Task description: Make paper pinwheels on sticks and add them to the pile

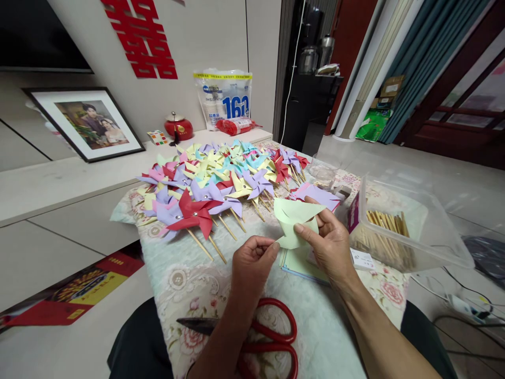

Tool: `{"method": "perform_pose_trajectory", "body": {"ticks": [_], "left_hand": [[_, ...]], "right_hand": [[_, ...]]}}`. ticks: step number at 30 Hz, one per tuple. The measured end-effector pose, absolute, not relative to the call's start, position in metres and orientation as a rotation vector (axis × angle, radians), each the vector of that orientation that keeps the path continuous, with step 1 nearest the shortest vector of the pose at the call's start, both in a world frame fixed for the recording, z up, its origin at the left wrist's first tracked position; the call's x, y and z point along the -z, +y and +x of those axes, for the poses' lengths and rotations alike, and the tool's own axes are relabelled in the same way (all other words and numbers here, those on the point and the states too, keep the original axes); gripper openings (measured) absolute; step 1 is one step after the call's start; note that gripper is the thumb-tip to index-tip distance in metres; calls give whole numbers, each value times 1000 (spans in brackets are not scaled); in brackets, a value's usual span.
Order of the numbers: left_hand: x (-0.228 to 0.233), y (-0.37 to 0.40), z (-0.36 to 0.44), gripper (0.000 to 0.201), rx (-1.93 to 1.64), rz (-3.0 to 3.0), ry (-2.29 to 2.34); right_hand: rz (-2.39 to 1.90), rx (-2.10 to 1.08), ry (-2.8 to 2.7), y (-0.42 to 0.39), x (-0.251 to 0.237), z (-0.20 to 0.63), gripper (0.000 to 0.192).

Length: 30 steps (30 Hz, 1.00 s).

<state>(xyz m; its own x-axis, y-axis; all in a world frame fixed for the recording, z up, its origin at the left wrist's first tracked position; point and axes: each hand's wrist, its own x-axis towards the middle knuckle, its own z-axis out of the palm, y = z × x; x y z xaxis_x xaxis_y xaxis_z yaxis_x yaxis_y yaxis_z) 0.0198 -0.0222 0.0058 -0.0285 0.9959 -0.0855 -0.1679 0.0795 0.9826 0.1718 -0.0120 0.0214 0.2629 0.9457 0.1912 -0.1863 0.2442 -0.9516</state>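
A pale green paper pinwheel blank [295, 216], its blades partly folded inward, is held up between both hands over the table. My left hand [254, 266] pinches one pointed corner of it. With the thumb on its front and fingers behind, my right hand [329, 237] grips the right side. Below lies a stack of coloured paper sheets [303, 267], partly hidden by the right hand. Red-handled scissors [272, 329] rest under my left forearm, blades pointing left. Beyond the hands, many finished pinwheels [197, 213] on wooden sticks lie heaped in red, purple, yellow and blue.
On the right stands a clear plastic box [434, 247] holding wooden sticks [389, 223]. A small white box [362, 259] lies beside it. Purple and red paper pieces [319, 196] lie behind my right hand. A cabinet [71, 184] runs along the left, bearing a framed photo [89, 150].
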Motion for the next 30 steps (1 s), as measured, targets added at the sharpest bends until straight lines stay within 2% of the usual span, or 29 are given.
{"method": "perform_pose_trajectory", "body": {"ticks": [30], "left_hand": [[-6,-23,22,17,-1223,871,1064]], "right_hand": [[-1025,-907,-931,-8,-18,176,68]]}}
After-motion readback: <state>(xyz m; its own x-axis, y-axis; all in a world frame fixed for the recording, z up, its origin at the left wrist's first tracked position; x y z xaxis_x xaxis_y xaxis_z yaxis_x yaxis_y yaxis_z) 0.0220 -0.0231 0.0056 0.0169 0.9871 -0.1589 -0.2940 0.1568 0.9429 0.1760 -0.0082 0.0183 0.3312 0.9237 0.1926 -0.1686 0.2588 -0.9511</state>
